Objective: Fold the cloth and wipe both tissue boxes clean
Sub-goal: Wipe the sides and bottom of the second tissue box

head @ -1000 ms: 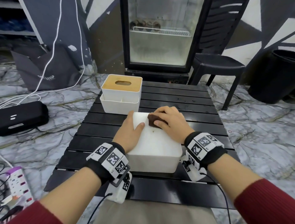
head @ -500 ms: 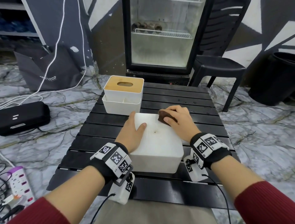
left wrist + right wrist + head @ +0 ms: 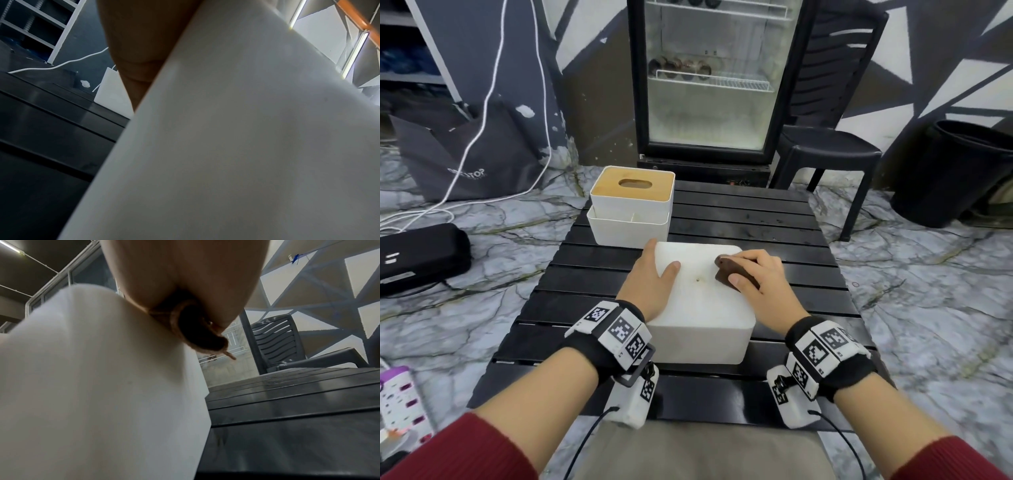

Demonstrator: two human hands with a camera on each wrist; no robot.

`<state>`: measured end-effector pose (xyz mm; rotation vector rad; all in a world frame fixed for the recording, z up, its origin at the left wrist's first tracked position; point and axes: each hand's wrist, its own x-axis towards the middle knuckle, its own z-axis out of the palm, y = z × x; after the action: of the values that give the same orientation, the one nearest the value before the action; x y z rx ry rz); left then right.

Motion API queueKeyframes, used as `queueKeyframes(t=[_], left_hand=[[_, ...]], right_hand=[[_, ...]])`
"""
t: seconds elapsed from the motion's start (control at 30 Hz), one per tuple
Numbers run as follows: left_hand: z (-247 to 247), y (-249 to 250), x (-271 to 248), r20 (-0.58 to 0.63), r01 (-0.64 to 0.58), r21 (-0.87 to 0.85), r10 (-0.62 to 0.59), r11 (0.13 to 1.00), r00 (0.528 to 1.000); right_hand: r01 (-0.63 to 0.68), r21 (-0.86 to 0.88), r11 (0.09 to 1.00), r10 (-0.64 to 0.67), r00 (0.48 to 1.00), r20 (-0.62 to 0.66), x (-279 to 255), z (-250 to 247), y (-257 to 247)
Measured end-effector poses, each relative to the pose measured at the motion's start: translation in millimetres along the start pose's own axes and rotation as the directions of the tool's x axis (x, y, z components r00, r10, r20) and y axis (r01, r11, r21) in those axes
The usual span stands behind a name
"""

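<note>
The right hand grasps a folded brown cloth, thumb on its near edge and fingers curled over its far side, and presses it down on the top of the plain white tissue box near that box's right edge; the right wrist view shows the cloth bunched under the palm and hanging slightly past the box's upper edge. The left hand lies flat and relaxed on the left part of the same box top, thumb stretched toward the middle, fingers reaching over the left far corner, gripping nothing; the left wrist view shows mostly the box's white side with the hand laid along its top edge. A small dark speck sits on the box top between the two hands. This box rests on the near middle of a black slatted table. Just beyond it, at the table's far left, stands the second tissue box, white with a wooden lid that has an oval slot. Past the table stand a glass-door fridge and, to its right, a black plastic chair. On the marble floor at left lie a black case and white cables.
</note>
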<state>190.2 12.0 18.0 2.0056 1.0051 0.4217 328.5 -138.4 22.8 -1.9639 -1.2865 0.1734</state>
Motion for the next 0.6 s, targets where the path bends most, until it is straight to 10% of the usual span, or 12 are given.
queueKeyframes(t=[0.6], left_hand=[[-5, 4, -2, 0.024, 0.019, 0.047, -0.02, 0.999, 1.0]], right_hand=[[-0.046, 0.033, 0.998, 0.044, 0.997, 0.07, -16, -23, -7]])
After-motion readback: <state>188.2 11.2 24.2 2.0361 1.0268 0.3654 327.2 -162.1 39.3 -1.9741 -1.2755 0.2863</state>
